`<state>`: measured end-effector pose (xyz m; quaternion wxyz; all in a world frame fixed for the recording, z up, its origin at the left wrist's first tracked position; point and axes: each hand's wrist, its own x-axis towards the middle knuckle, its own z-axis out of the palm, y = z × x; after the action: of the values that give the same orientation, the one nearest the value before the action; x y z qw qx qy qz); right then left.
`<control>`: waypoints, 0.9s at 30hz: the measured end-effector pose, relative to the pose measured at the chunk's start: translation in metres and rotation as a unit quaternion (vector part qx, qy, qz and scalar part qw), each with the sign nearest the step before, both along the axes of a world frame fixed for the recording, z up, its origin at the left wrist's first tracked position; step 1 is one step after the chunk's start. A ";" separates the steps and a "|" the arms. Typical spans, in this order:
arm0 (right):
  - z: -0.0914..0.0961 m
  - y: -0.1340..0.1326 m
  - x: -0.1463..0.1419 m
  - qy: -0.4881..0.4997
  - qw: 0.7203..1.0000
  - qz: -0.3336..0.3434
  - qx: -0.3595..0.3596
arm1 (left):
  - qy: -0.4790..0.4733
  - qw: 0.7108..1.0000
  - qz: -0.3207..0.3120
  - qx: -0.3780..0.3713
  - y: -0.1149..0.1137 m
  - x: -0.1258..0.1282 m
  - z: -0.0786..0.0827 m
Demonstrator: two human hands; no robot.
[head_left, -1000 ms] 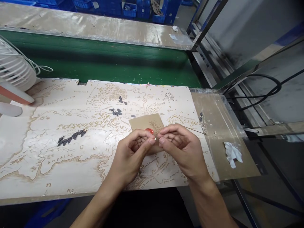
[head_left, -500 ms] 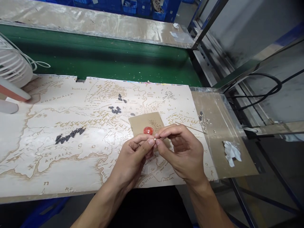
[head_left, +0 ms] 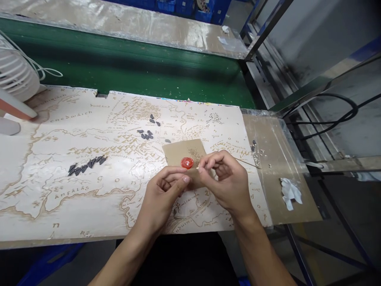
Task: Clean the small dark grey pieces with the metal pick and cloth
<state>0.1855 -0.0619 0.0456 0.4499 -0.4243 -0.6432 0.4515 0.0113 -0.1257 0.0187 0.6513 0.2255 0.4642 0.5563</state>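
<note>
A tiny white piece [head_left: 197,168] sits between the thumb and forefinger of my right hand [head_left: 224,178], which pinches it above a brown card. My left hand [head_left: 166,186] is just to the left, its forefinger stretched out and its thumb near the other, curled fingers. Whether anything is between those fingers is hidden. Under and beyond my fingertips lies the brown card [head_left: 175,153], bearing a small red round dish [head_left: 187,163] with a glossy surface and a scatter of dark specks [head_left: 195,154]. A thin stick [head_left: 247,162] shows from behind my right hand.
A map-printed sheet [head_left: 89,206] covers the table. Dark, flat, pointed pieces lie in a row [head_left: 86,165] and in small groups [head_left: 145,134]. White bits [head_left: 260,153] and crumpled tissue [head_left: 290,193] lie right. A white fan [head_left: 18,71] stands left; a green belt [head_left: 133,71] runs behind.
My hands have separated slightly: the right fingertips have moved right with the white piece, away from the left thumb. The view has shifted a little.
</note>
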 end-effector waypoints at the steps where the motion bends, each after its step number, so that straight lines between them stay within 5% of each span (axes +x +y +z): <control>1: -0.002 0.004 0.001 -0.020 1.000 -0.011 0.004 | 0.012 1.000 0.006 -0.004 -0.001 -0.003 -0.002; 12: -0.011 0.020 0.000 -0.198 0.976 0.047 0.077 | 0.076 0.997 -0.007 0.012 -0.007 -0.012 -0.009; 20: -0.016 0.019 -0.004 -0.193 0.976 0.057 0.082 | 0.062 0.998 -0.001 0.015 -0.004 -0.009 -0.007; 27: -0.018 0.018 0.007 -0.183 0.980 -0.012 0.078 | 0.050 0.999 0.011 -0.013 -0.005 -0.010 -0.004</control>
<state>0.1929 -0.0434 0.0273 0.3617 -0.4713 -0.7426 0.3091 0.0017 -0.1307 0.0145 0.6244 0.2392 0.5057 0.5451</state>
